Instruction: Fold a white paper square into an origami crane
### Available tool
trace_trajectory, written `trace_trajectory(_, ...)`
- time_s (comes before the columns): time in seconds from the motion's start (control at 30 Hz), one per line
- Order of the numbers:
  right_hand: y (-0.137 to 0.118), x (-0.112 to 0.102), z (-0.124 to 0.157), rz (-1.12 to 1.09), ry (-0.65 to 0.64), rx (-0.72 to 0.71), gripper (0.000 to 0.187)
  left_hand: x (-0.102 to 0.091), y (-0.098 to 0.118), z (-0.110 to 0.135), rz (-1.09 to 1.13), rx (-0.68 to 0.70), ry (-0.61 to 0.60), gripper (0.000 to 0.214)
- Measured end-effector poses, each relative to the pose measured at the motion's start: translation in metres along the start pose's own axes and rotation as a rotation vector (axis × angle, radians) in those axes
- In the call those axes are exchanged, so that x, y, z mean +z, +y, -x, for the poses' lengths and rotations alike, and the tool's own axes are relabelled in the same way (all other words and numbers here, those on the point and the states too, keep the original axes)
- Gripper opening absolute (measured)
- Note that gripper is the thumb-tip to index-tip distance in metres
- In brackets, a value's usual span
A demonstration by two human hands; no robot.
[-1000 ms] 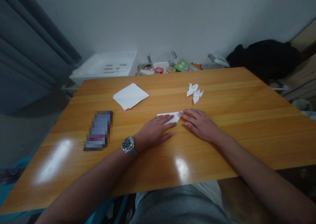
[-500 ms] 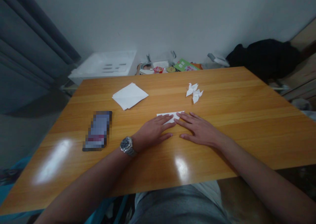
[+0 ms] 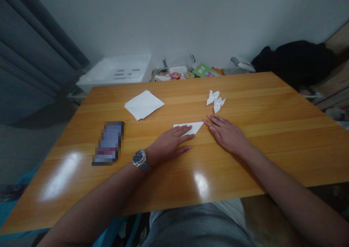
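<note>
A white sheet of paper folded into a triangle point(image 3: 195, 127) lies flat on the wooden table point(image 3: 169, 181), its long edge away from me. My left hand point(image 3: 172, 142), with a metal watch point(image 3: 140, 160) on the wrist, rests flat across its left part, fingers stretched out and hiding some of the paper. My right hand point(image 3: 225, 133) lies open on the table just beyond the triangle's right corner, fingertips close to that tip. Two small folded paper birds point(image 3: 215, 101) sit side by side beyond my right hand.
A stack of white paper sheets point(image 3: 144, 105) lies at the back left. Nearer on the left is a phone point(image 3: 109, 143), its screen blurred. Behind the table are a white tray-like piece point(image 3: 117, 69), a green booklet point(image 3: 205, 71) and a dark cloth heap point(image 3: 294, 63).
My right hand has slid right and slightly away from me, off the paper, uncovering its right corner. My left hand has stayed almost in place on the paper.
</note>
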State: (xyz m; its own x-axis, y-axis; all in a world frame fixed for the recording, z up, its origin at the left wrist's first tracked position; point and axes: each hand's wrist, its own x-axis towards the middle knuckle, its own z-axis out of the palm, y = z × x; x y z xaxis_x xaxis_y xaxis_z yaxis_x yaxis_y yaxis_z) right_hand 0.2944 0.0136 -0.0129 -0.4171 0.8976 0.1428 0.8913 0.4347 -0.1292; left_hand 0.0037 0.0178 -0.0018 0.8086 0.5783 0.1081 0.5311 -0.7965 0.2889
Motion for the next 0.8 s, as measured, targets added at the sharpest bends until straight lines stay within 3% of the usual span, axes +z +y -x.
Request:
trace_trajectory(0.37,0.002,-0.004,0.000,-0.097,0.084,-0.041,0.052,0.002,-0.002,-0.001,-0.008,0.003,0.002,0.052)
trace_trajectory(0.53,-0.009,-0.001,0.002,-0.144,-0.012,-0.260,0.054,0.001,-0.001,-0.001,-0.017,0.015,-0.008,0.052)
trace_trajectory(0.8,-0.012,0.004,0.003,-0.111,-0.087,-0.246,0.055,-0.005,-0.002,-0.001,-0.005,0.042,-0.010,0.052)
